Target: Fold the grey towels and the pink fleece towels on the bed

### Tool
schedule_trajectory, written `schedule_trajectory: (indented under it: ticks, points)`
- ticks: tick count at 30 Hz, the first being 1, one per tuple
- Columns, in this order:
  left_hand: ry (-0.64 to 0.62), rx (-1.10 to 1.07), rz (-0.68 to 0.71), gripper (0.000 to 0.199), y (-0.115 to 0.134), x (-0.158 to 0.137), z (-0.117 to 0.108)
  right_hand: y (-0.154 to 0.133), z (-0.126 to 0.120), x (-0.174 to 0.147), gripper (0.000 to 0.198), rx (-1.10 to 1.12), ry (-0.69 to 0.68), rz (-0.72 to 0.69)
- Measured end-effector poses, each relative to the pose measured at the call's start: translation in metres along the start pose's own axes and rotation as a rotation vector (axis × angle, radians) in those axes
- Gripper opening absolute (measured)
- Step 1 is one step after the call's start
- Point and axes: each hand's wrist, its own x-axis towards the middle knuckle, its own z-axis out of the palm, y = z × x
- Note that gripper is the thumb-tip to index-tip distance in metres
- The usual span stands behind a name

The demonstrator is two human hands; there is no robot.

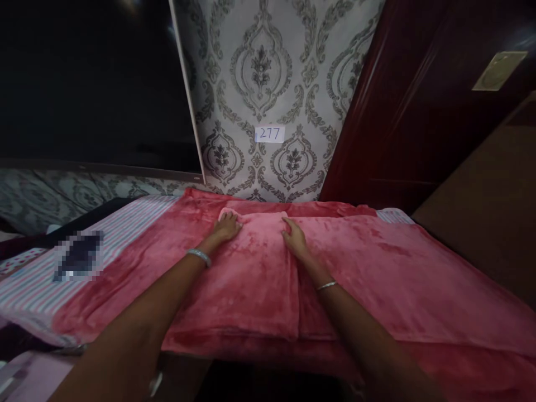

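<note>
A pink plush blanket (255,268) lies in front of me, with one part folded over into a rectangular panel in the middle. My left hand (228,226) rests on the panel's far left corner, fingers stretched out over the fabric. At the far right corner of the same panel is my right hand (295,237), its thumb and forefinger apart beside the fabric edge. To the right, another layer of the blanket spreads out smoothly. A bracelet circles each wrist.
Under the blanket is a striped cloth (125,231), with a pixelated dark object (79,257) on it. A large dark screen (96,84) stands at the left. Patterned wallpaper (262,72) carries a paper label (269,134) reading 277. A dark red door frame (377,134) rises at right.
</note>
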Motion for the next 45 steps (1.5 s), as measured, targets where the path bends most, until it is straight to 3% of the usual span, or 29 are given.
schedule_trajectory:
  ticks: [5, 10, 22, 28, 31, 34, 37, 40, 45]
  points:
    - [-0.017, 0.023, -0.108, 0.066, -0.001, -0.002, 0.025, 0.018, 0.007, -0.013, 0.054, 0.025, 0.042, 0.001]
    - [0.011, 0.051, -0.122, 0.067, -0.002, -0.004, 0.034, 0.026, 0.016, -0.022, 0.054, 0.116, 0.118, -0.037]
    - [0.014, 0.069, -0.124, 0.065, -0.002, 0.001, 0.033, -0.011, -0.016, -0.032, 0.068, 0.279, -0.02, 0.207]
    - [0.012, 0.051, -0.079, 0.067, -0.001, -0.002, 0.033, -0.022, -0.037, -0.119, 0.084, 0.419, -0.125, 0.109]
    - [0.008, 0.036, -0.085, 0.067, 0.003, -0.004, 0.03, -0.035, -0.047, -0.164, 0.092, 0.348, -0.09, 0.133]
    - [0.049, 0.061, -0.073, 0.067, 0.01, -0.008, 0.02, -0.051, -0.056, -0.183, 0.088, 0.201, -0.088, 0.168]
    - [0.051, 0.109, -0.013, 0.066, 0.016, -0.02, 0.006, -0.059, -0.057, -0.185, 0.075, 0.083, -0.104, 0.206]
    - [0.012, 0.119, 0.067, 0.067, 0.013, -0.046, 0.0, -0.058, -0.053, -0.18, 0.068, 0.034, -0.071, 0.13]
    - [0.04, 0.167, 0.129, 0.067, -0.002, -0.096, 0.028, -0.041, -0.054, -0.169, 0.074, 0.041, 0.002, -0.029]
